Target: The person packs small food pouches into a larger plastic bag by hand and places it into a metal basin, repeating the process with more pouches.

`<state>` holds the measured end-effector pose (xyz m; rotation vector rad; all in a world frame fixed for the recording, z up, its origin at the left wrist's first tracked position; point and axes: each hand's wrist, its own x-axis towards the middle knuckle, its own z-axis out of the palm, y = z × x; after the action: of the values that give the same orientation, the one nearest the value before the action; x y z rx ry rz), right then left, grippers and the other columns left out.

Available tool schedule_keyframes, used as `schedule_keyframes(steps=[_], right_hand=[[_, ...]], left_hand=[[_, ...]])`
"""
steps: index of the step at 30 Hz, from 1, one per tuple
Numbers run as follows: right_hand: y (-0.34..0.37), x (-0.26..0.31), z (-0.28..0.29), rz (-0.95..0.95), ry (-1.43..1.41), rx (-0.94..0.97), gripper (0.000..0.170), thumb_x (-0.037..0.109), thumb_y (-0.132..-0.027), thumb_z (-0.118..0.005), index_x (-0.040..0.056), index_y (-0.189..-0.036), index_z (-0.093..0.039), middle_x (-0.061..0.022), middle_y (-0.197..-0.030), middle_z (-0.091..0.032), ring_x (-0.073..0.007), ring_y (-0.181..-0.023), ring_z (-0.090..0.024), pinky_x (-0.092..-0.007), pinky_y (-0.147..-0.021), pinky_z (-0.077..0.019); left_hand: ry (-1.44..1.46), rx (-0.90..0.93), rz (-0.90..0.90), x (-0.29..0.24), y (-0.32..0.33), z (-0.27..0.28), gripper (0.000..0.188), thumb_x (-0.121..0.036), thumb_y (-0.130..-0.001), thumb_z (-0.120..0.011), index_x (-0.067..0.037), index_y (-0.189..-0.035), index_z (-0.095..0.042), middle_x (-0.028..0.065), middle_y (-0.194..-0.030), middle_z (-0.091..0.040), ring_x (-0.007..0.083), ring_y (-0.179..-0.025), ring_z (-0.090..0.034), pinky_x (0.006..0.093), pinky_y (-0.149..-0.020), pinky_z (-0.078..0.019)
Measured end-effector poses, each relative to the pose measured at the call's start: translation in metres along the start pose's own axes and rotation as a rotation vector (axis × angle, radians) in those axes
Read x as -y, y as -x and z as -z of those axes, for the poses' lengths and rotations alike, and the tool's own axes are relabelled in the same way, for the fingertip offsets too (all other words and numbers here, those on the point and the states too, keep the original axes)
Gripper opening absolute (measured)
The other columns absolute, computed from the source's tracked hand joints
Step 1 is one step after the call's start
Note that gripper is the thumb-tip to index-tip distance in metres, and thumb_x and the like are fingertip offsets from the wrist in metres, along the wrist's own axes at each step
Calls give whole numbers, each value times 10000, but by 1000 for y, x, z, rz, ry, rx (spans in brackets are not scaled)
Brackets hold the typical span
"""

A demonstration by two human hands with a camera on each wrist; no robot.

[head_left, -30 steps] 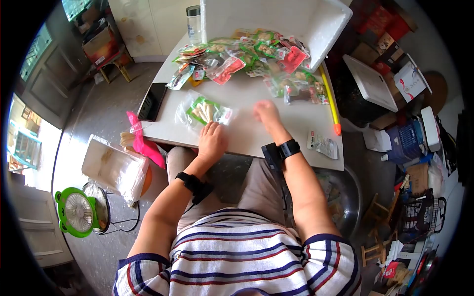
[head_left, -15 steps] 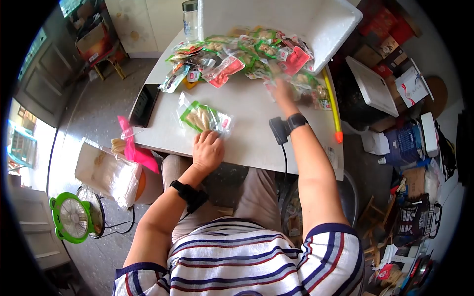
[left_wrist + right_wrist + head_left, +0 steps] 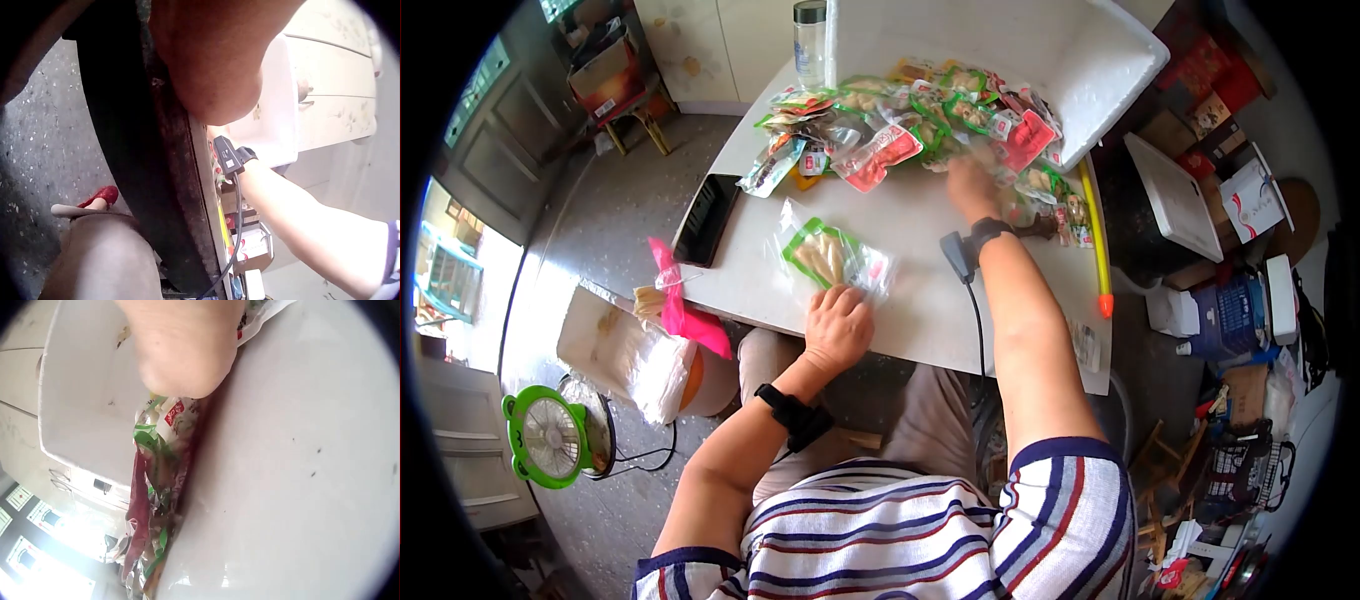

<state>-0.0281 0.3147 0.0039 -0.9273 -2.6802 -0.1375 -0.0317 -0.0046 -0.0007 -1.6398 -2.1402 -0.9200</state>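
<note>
A clear plastic bag [image 3: 872,268] lies near the table's front edge, with a green-edged packet of pale, stick-like food [image 3: 820,252] in or under it. My left hand [image 3: 838,328] rests at the bag's near edge, fingertips right on the plastic. In the left wrist view its fingers are hidden. Farther off, my right hand [image 3: 973,188] is at the front of a heap of sealed food packets [image 3: 880,120], some green-edged, some red. It is blurred, and I cannot tell whether it holds a packet. The right wrist view shows packets [image 3: 165,444] just beyond the hand.
A white foam box [image 3: 990,60] stands tipped behind the heap, beside a lidded clear bottle [image 3: 810,45]. On the left lies a phone [image 3: 707,220]. A yellow stick [image 3: 1097,240] runs along the right edge. Below left are a pink strip [image 3: 690,325] and a green fan [image 3: 550,437].
My right hand has moved from the middle of the table, near the bag, away to the packet heap. The left hand has stayed at the bag's near edge.
</note>
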Motion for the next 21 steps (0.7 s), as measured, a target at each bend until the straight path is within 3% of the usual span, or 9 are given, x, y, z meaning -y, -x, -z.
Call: schedule_keyframes(steps=[6,12,15,18,21], right_hand=[[29,13,6,131,44,4,141,160,-719,-434,101,-706,-562,-70,-804,-568,-238,-836,-517,-421,-677,-406],[93,14,28,353,-23,-10,136,142,-720,-430,101,-684,-554,-84,-771,-553,-247,-814,-511,-385,-639,-415],[101,8,36,534,-262,-95,182,154,-720,-437,7,-719,-545,-161,-723,-555,-307,-702,-538,-395,-629,-414],[82,9,77,317,-447,493,223,200,-704,-481,-12,-752,-531,-169,-738,-557,-307,-701,-535,-374,-616,-413],[39,18,96,119,-396,546,267,201,-672,-474,-14,-825,-518,-193,-854,-552,-327,-789,-530,-393,-690,-417]], left_hand=[[-8,-20,-34,0,-1,0,114,-118,-605,-520,-75,-709,-499,52,-829,-509,229,-818,-485,356,-699,-365],[-8,-23,-43,-1,0,1,110,-119,-607,-525,-74,-704,-497,55,-826,-506,233,-822,-482,362,-702,-364],[-16,-23,-41,-1,0,1,108,-119,-604,-528,-77,-698,-497,54,-824,-505,233,-823,-481,363,-701,-363],[-9,-31,-39,-1,0,1,108,-119,-599,-530,-78,-694,-497,54,-824,-504,232,-823,-481,364,-702,-363],[-11,-28,-48,0,0,1,111,-116,-597,-531,-75,-694,-496,55,-826,-504,228,-822,-482,361,-698,-365]])
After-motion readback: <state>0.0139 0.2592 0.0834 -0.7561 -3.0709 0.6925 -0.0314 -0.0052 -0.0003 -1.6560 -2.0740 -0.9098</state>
